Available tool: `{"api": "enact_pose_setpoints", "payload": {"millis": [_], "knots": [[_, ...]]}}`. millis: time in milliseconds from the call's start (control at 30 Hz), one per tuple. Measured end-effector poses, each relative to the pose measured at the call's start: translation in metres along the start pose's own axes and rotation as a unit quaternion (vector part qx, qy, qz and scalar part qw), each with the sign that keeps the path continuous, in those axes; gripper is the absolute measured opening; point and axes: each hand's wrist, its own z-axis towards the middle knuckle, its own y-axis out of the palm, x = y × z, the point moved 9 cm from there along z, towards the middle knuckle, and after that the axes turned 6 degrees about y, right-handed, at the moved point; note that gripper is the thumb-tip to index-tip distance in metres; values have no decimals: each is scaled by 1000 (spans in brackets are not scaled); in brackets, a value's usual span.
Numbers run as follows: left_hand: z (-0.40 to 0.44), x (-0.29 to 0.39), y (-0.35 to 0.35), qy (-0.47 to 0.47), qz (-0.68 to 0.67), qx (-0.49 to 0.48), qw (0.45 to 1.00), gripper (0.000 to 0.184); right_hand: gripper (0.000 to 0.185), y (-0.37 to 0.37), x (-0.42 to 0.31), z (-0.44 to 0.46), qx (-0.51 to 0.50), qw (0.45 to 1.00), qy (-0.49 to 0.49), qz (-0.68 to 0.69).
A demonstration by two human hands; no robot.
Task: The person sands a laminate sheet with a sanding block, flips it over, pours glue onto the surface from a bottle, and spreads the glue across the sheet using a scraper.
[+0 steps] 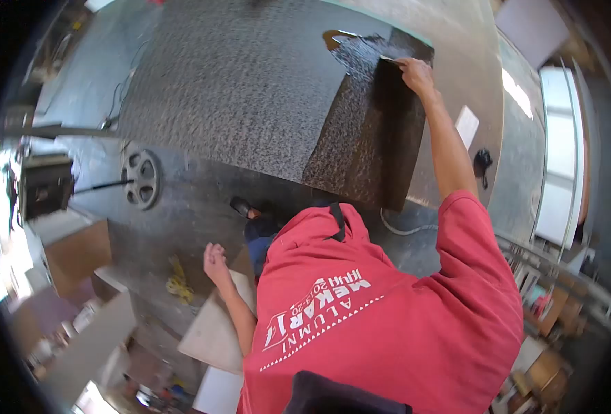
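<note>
My right hand (416,74) is closed on a flat scraper (390,61), its edge against a large dark speckled sheet (229,83). Beside the scraper lies a wet, shiny patch with an amber puddle of liquid (332,40) at its far edge. A darker brown strip (381,138) runs down the sheet's right side, below the scraper. My left hand (214,262) hangs low at my left side, away from the sheet, fingers loosely bent and nothing visible in them.
A tan board (471,62) extends right of the sheet, with a white block (467,126) and a small black object (483,160) on it. A spoked wheel (141,179) stands at left. Yellow cord (179,281) lies on the floor near a pale panel (216,321).
</note>
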Motion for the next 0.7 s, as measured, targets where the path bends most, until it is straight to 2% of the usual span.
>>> {"api": "enact_pose_setpoints", "payload": {"millis": [67,133,167,233,267,300,367,433,467,533,567,633,700], "knots": [[66,79,20,85,16,-39,996,44,30,0,-9,-29,-11,999,31,20],[126,144,49,160,-5,-97,982,41,30,-3,-26,-66,-2,999,9,45],[152,169,60,164,6,-124,979,41,30,2,-27,-91,-1,998,38,43],[184,235,101,290,80,-212,930,38,32,-3,-43,-133,25,994,45,94],[201,256,116,291,79,-233,925,38,31,-11,-65,-157,48,996,17,73],[212,276,132,317,103,-268,904,39,31,-15,-78,-182,47,996,33,65],[242,295,161,345,122,-315,876,39,31,-19,-107,-225,25,993,66,96],[266,315,191,438,176,-331,817,45,32,-18,-133,-266,18,993,87,76],[278,319,205,438,172,-342,813,45,33,-16,-147,-286,5,994,93,63],[289,328,228,497,215,-335,771,58,34,-21,-177,-321,-9,992,115,46],[291,327,235,499,207,-341,770,58,35,-24,-191,-334,-23,991,125,36],[310,311,250,499,316,-277,758,69,36,-29,-213,-360,-26,990,120,74],[321,296,258,479,299,-287,774,76,33,-22,-219,-382,-120,968,162,147]]}}
